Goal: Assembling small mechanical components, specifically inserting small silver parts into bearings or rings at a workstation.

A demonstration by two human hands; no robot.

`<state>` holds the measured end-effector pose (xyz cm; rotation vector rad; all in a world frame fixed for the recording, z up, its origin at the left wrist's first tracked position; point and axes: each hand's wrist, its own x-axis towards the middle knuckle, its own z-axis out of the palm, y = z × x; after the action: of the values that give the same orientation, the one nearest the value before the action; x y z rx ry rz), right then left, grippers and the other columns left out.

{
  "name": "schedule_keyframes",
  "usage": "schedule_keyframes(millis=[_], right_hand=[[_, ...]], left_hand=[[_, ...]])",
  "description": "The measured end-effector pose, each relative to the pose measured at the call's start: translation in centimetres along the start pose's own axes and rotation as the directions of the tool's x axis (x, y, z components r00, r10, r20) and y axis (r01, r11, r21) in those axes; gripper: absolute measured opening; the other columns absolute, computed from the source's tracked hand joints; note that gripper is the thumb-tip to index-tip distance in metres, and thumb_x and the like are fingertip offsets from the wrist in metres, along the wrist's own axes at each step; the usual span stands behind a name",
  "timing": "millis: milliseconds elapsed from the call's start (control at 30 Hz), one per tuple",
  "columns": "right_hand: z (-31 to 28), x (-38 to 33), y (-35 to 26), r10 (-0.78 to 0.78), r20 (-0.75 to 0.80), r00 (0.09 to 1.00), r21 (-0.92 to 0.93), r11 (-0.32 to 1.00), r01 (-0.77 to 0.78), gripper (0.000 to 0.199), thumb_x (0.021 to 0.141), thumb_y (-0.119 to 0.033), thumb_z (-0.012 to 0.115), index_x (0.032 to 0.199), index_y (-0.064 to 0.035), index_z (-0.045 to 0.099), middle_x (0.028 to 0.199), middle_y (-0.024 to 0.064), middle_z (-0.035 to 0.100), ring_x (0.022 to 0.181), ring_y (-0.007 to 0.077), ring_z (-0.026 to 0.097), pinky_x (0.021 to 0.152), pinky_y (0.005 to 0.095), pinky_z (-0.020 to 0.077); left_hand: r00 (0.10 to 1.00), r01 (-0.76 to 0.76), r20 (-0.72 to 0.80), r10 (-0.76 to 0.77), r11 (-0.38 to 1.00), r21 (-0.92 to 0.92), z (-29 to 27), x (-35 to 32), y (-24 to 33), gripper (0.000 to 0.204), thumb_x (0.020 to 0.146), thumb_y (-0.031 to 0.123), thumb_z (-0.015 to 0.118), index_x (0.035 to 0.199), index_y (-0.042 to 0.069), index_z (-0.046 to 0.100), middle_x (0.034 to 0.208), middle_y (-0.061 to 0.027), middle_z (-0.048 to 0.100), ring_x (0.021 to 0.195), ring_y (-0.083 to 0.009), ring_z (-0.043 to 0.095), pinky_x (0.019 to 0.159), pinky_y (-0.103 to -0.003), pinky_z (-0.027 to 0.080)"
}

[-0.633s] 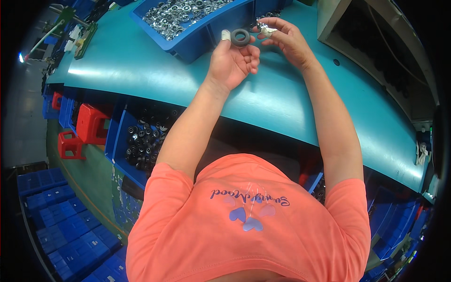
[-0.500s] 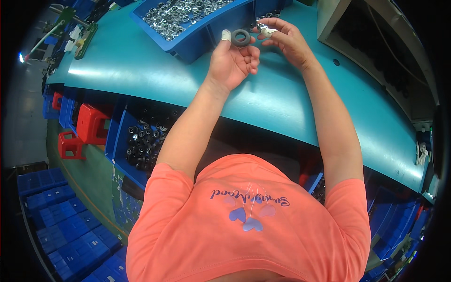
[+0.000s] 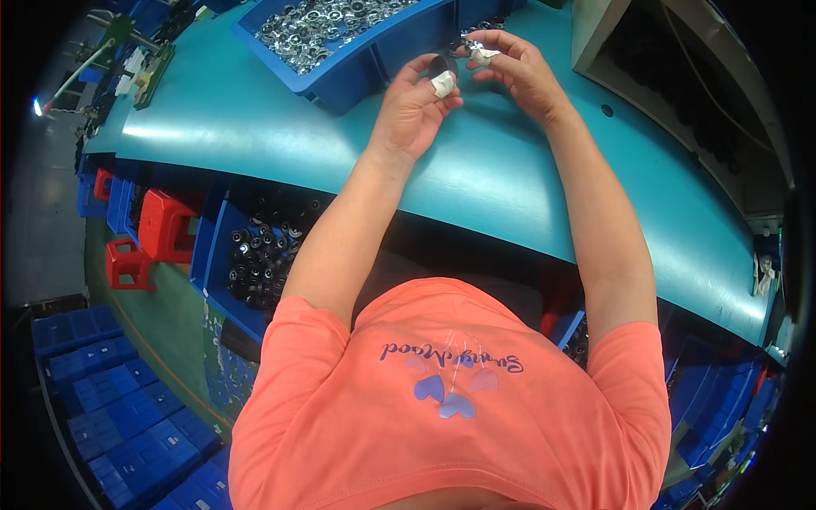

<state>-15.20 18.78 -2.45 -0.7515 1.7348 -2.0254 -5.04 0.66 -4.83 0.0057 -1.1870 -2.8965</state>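
Note:
My left hand (image 3: 414, 112) is closed around a dark rubber ring (image 3: 439, 65), like a small tyre, now turned nearly edge-on. White tape wraps the thumb, which presses over the ring and hides part of it. Just to the right, my right hand (image 3: 529, 83) pinches a small shiny part (image 3: 468, 51) between taped thumb and fingers; its exact shape is mostly covered. The two pieces are close together but appear apart, above the teal tabletop (image 3: 501, 191). Behind my left hand stands a blue bin (image 3: 299, 85) filled with shiny chrome wheel-like pieces (image 3: 327, 30).
A small black disc (image 3: 607, 110) lies on the table to the right, near a grey open-fronted box (image 3: 595, 42). Below the table edge, a blue bin (image 3: 223, 255) holds black wheels. Red stools (image 3: 166, 225) and stacked blue crates (image 3: 127, 433) are at the left.
My left hand has turned the ring from facing up to nearly edge-on, and its thumb has swung across to the right over it. My right hand has barely moved.

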Motion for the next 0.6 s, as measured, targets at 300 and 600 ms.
schedule_keyframes(millis=[300, 600], right_hand=[[-0.1, 0.0, 0.3, 0.000, 0.005, 1.000, 0.009, 1.000, 0.000, 0.048, 0.084, -0.021, 0.065, 0.127, -0.0001, 0.061, 0.117, 0.0131, 0.068, 0.109, 0.0199, 0.063, 0.089, 0.0299, 0.0522], [-0.2, 0.0, 0.7, 0.008, 0.039, 0.999, -0.019, 1.000, -0.007, 0.042, 0.084, -0.010, 0.060, 0.126, -0.0009, 0.061, 0.119, 0.0089, 0.061, 0.107, 0.0162, 0.061, 0.088, 0.0272, 0.0538]], left_hand=[[0.991, -0.123, -0.026, 0.133, 0.963, 0.240, 0.9, -0.1, -0.3, 0.056, 0.080, -0.010, 0.068, 0.132, 0.003, 0.052, 0.116, -0.0060, 0.061, 0.107, -0.0154, 0.059, 0.091, -0.031, 0.051], [0.972, -0.194, -0.029, 0.233, 0.867, 0.458, 2.2, -0.6, -0.1, 0.061, 0.075, -0.011, 0.073, 0.133, -0.002, 0.054, 0.116, -0.0075, 0.062, 0.106, -0.0146, 0.061, 0.093, -0.027, 0.053]])
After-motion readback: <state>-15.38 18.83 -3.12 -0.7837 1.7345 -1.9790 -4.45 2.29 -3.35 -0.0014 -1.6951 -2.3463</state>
